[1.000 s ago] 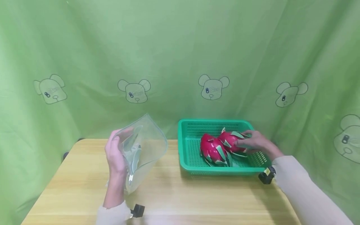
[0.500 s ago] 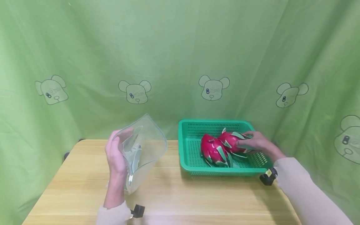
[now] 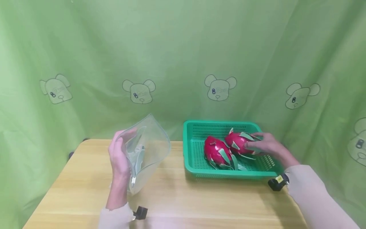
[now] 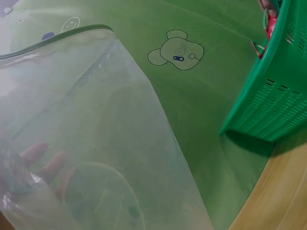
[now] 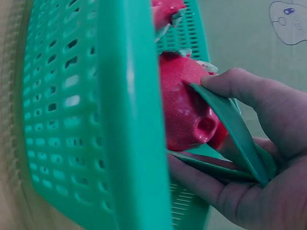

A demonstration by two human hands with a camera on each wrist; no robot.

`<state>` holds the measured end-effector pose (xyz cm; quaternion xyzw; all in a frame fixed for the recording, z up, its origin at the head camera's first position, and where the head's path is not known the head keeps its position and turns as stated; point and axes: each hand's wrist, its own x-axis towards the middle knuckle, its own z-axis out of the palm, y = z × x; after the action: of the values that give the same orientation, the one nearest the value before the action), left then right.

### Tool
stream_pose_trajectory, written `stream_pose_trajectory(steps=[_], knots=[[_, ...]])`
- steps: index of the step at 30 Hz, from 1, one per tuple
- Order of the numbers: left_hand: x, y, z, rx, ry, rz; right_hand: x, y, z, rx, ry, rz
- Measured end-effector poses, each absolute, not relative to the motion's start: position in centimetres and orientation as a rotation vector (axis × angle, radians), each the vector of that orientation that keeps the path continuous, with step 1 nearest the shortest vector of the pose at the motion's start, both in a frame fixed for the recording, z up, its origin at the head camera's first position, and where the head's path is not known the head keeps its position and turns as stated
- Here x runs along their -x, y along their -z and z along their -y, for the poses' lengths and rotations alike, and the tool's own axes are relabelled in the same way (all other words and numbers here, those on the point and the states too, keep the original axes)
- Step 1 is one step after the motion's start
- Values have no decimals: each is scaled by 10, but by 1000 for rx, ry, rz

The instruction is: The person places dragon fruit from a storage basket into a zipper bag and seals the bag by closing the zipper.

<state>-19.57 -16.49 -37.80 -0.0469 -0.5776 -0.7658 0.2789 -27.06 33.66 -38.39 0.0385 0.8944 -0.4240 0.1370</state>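
L hand [image 3: 118,159] is holding the see-thru bag [image 3: 152,144] on the left, w/ the bag's mouth gaping. R hand [image 3: 267,144] is pinching the R fruit [image 3: 237,143] b/w thumb & fingers, in the green basket [image 3: 228,174] on the right. L fruit [image 3: 216,151] is lying next to it, a bit nearer. Basket is sitting on the wood table [image 3: 85,178]; a green cloth [image 3: 177,47] is hanging on the far side.

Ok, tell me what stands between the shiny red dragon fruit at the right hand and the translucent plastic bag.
The right hand touches that shiny red dragon fruit. Toward the translucent plastic bag, the second red, green-leaved dragon fruit lies alongside, then comes the left wall of the green perforated plastic basket.
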Motion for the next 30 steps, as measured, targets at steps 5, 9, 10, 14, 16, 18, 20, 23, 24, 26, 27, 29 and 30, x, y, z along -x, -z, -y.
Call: stream_pose_trajectory(steps=[5, 9, 10, 14, 16, 18, 20, 23, 24, 26, 27, 29, 30], knots=[[195, 379, 167, 124, 2039, 1552, 270, 377, -337, -124, 1276, -2611], [196, 379, 166, 108, 2031, 1581, 264, 376, -342, -153, 1330, -2616], [196, 379, 166, 106, 2033, 1586, 262, 376, -344, -159, 1329, -2627], [196, 379, 164, 107, 2027, 1618, 252, 379, -351, -164, 1333, -2687], [197, 380, 164, 108, 2017, 1627, 248, 380, -354, -149, 1356, -2699], [197, 380, 164, 112, 2003, 1628, 246, 380, -354, -131, 1416, -2685], [198, 381, 164, 124, 1991, 1634, 243, 380, -356, -117, 1495, -2660], [200, 380, 162, 149, 1977, 1647, 239, 383, -359, -109, 1608, -2625], [201, 381, 162, 154, 1971, 1652, 237, 383, -361, -113, 1634, -2620], [201, 381, 161, 160, 1964, 1662, 235, 386, -363, -132, 1732, -2573], [201, 382, 161, 155, 1956, 1668, 235, 386, -364, -141, 1770, -2551], [201, 383, 161, 143, 1944, 1681, 234, 388, -365, -164, 1879, -2465], [200, 384, 161, 139, 1944, 1681, 234, 388, -366, -186, 1937, -2415]])
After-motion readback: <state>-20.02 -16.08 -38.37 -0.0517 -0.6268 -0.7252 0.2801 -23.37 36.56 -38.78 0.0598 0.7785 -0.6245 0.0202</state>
